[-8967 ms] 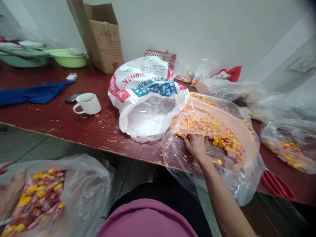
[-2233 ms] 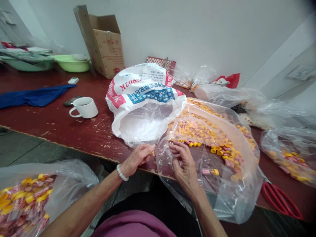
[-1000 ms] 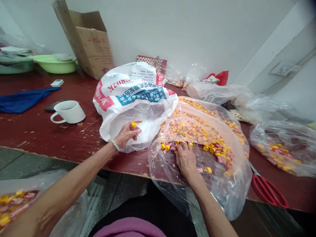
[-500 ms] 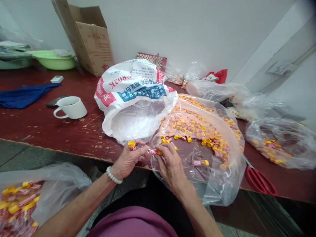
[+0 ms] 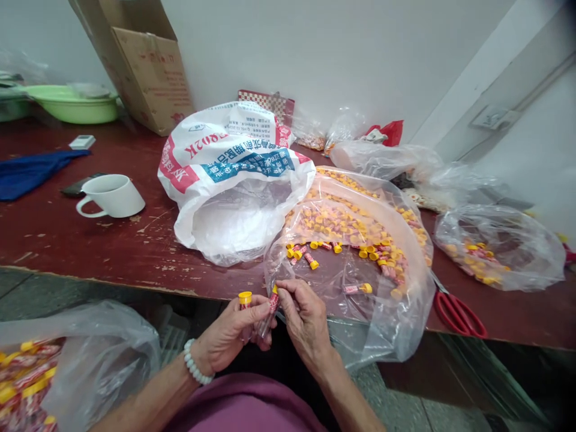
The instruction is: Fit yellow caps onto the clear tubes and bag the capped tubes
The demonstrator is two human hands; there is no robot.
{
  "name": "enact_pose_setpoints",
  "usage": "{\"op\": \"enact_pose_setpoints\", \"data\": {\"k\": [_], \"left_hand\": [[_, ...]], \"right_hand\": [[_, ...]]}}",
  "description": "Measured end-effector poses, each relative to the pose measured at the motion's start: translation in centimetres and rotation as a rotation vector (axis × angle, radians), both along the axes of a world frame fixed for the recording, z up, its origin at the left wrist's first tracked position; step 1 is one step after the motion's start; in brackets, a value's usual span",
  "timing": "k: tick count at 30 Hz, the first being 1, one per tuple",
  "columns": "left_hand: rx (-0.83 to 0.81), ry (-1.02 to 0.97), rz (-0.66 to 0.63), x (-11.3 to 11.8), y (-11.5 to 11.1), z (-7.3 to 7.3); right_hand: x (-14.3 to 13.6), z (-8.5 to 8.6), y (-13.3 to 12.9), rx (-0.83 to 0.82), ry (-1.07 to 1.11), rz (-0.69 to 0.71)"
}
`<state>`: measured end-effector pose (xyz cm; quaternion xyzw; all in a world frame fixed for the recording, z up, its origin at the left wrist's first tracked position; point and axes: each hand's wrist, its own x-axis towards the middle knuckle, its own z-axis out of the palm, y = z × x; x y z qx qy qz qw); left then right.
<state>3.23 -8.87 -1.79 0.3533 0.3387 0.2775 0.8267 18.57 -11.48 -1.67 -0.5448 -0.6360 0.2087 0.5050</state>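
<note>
Two small see-through tubes [image 5: 245, 302], each with a red-and-white printed part and a round yellow cap, are held just in front of the near edge of the worn dark-red desk [image 5: 144, 264]. The first tube stands almost upright in the left hand [image 5: 224, 341], its cap pointing up, and the fingers of this grip are closed around it. The second tube [image 5: 273, 303] is between both hands: its long axis is steep but leaning, the cap up and a little to the right, the lower end down and to the left. The left thumb presses at its side, while the grip of the right hand [image 5: 306, 319] is pinched together at its cap. On the desk, many tubes of the same kind [image 5: 346, 222] lie in a big clear plastic bag [image 5: 384, 339]; nearer the front, one single tube [image 5: 357, 289] lies on its side, long axis from left to right, cap toward the right. A white sack with red and blue printing [image 5: 229, 147] is just left of this bag. Compared with half a second ago, the second tube has turned: then it was nearly level between the fingertips, with the cap to the right; now it is raised steeply.
</note>
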Motion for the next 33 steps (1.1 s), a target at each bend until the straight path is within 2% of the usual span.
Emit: {"op": "enact_pose_setpoints", "data": {"k": [4, 8, 17, 25, 33], "left_hand": [[-0.087, -0.07, 0.081, 0.5, -0.2, -1.0], [-0.178, -0.112, 0.09, 0.9, -0.5, -1.3], [-0.151, -0.161, 0.044, 0.3, -0.4, -0.4], [-0.261, -0.312, 0.004, 0.3, -0.5, -1.0], [-0.166, -0.316, 0.086, 0.7, -0.8, -0.7]], "right_hand": [[-0.1, -0.4, -1.0, 0.01, -0.148, 0.106], [-0.1, -1.0, -1.5, -0.031, -0.202, 0.186], [0.0, -0.4, -1.4, -0.16, -0.071, 0.13], [-0.6, -0.6, -1.5, -0.106, -0.045, 0.129], [-1.0, -0.5, -1.7, -0.014, -0.136, 0.103]]}}
